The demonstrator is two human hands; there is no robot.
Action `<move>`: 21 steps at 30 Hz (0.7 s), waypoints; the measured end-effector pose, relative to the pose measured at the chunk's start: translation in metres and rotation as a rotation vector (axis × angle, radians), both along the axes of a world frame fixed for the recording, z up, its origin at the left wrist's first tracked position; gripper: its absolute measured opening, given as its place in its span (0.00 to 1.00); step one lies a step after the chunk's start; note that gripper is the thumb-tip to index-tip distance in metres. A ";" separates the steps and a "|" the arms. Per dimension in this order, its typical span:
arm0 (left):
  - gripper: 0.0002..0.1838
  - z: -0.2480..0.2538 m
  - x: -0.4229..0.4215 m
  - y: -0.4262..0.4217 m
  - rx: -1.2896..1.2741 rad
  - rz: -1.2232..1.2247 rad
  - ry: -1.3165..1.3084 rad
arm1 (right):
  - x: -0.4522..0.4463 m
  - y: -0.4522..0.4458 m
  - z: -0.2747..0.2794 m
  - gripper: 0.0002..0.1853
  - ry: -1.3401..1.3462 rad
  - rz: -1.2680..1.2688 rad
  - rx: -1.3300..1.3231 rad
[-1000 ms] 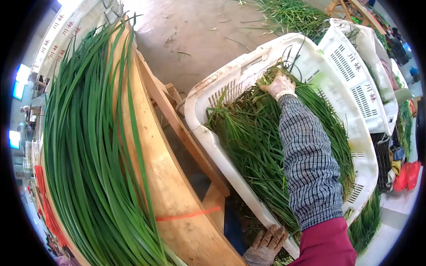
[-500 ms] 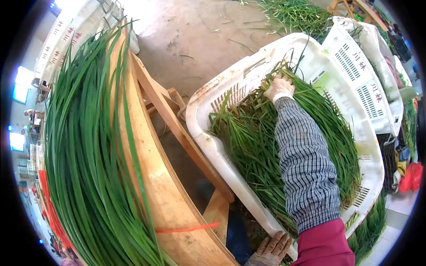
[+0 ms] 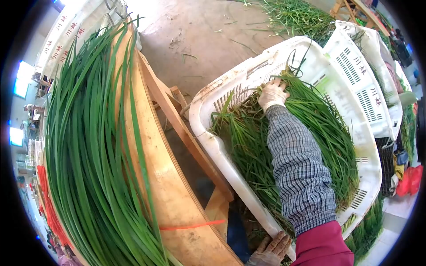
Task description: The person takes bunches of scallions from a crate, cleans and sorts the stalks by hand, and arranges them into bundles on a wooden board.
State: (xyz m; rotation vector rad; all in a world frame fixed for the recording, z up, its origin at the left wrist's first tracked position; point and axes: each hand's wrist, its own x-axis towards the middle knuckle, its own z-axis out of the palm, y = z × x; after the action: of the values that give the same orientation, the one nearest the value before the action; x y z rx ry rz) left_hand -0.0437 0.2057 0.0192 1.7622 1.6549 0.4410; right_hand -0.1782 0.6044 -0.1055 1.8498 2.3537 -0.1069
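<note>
My right hand (image 3: 273, 94), in a pale glove, rests with fingers spread on the chives (image 3: 319, 119), long flat green leaves heaped in a white plastic basket (image 3: 213, 148). Its checked sleeve crosses the heap and hides part of it. At the bottom, my left hand (image 3: 271, 250), in a thin soiled glove, has its fingers curled over the basket's near rim. A thick layer of long chives (image 3: 88, 155) lies along the wooden bench (image 3: 173, 195) on the left.
More white baskets (image 3: 359, 84) stand at the right. Loose greens (image 3: 297, 17) are heaped on the floor (image 3: 199, 26) beyond. An orange-red strip (image 3: 193, 226) crosses the bench; a bundle of red strips (image 3: 51, 208) hangs at its far left. A wooden leg (image 3: 186, 137) stands beside the basket.
My right hand has shifted slightly left and down over the heap, and its fingers look more spread. My left hand stays at the basket rim. The view has shifted slightly.
</note>
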 end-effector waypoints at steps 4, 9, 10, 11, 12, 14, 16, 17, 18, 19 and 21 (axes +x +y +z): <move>0.28 -0.001 0.002 0.000 0.004 -0.019 0.007 | -0.005 -0.026 0.001 0.14 -0.340 0.272 -0.100; 0.28 -0.001 0.009 -0.004 0.013 -0.052 0.023 | 0.017 -0.046 -0.044 0.10 -0.150 0.441 0.515; 0.28 -0.001 0.010 -0.004 0.013 -0.061 0.026 | 0.020 -0.042 -0.038 0.11 -0.073 0.379 0.361; 0.28 -0.001 0.010 -0.006 0.013 -0.065 0.027 | 0.020 -0.041 -0.014 0.12 0.006 0.316 0.204; 0.28 -0.002 0.008 -0.006 0.015 -0.067 0.024 | 0.020 -0.040 0.009 0.13 0.084 0.254 0.045; 0.28 -0.002 0.008 -0.006 0.018 -0.071 0.024 | 0.024 -0.034 0.046 0.12 0.206 0.166 -0.033; 0.28 -0.002 0.009 -0.007 0.019 -0.077 0.020 | 0.037 0.001 0.022 0.13 0.151 0.226 -0.022; 0.28 -0.002 0.008 -0.006 0.021 -0.075 0.018 | 0.041 0.014 0.021 0.13 0.106 0.221 -0.043; 0.28 0.000 0.008 -0.007 0.019 -0.071 0.015 | 0.042 0.021 0.038 0.13 0.022 0.144 -0.115; 0.28 -0.001 0.010 -0.007 0.014 -0.064 0.013 | 0.049 0.027 0.050 0.15 0.346 -0.007 -0.261; 0.28 0.001 0.010 -0.007 0.011 -0.059 0.006 | 0.059 0.035 0.068 0.20 0.793 -0.192 -0.356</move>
State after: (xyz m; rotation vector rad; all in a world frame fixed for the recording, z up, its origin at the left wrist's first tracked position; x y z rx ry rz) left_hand -0.0340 0.1986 0.0206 1.8172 1.6024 0.4188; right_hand -0.1191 0.6391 -0.0376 2.0707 2.3088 -1.4095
